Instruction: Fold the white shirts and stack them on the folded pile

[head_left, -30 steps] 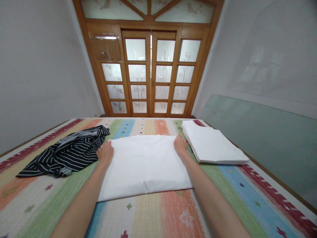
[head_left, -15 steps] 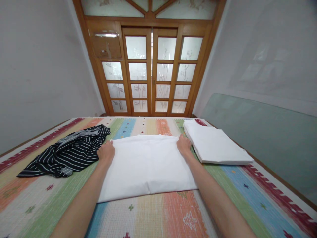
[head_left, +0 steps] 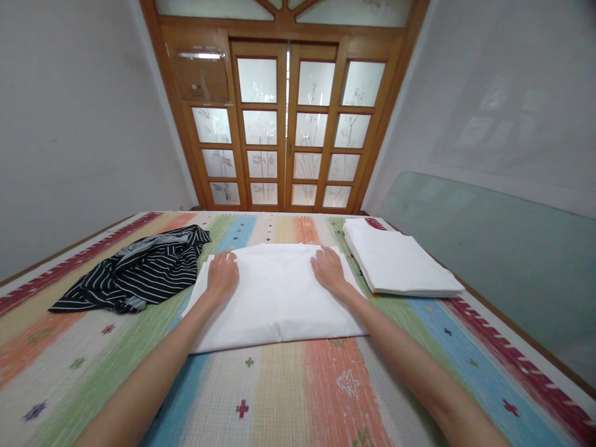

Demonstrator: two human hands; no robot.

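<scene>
A folded white cloth (head_left: 279,298) lies in front of me across the middle of the patterned bedcover. My left hand (head_left: 223,274) is at its far left part, fingers curled down onto the fabric near the far edge. On the far right part, my right hand (head_left: 328,270) is bent over the cloth in the same way. The fingertips of both hands are largely hidden. Layers of the cloth stick out a little past each hand, and a small crease shows at the near edge.
A crumpled black garment with white stripes (head_left: 144,267) lies to the left. On the right sits a stack of folded white cloth (head_left: 400,257). The bedcover (head_left: 288,403) has coloured stripes. Behind stand wooden glazed doors (head_left: 288,124); a pale green headboard (head_left: 488,248) lines the right wall.
Both hands have shifted inward from the far corners of the white cloth and now lie closer together on it. The view has tilted slightly; the cloth stays in place.
</scene>
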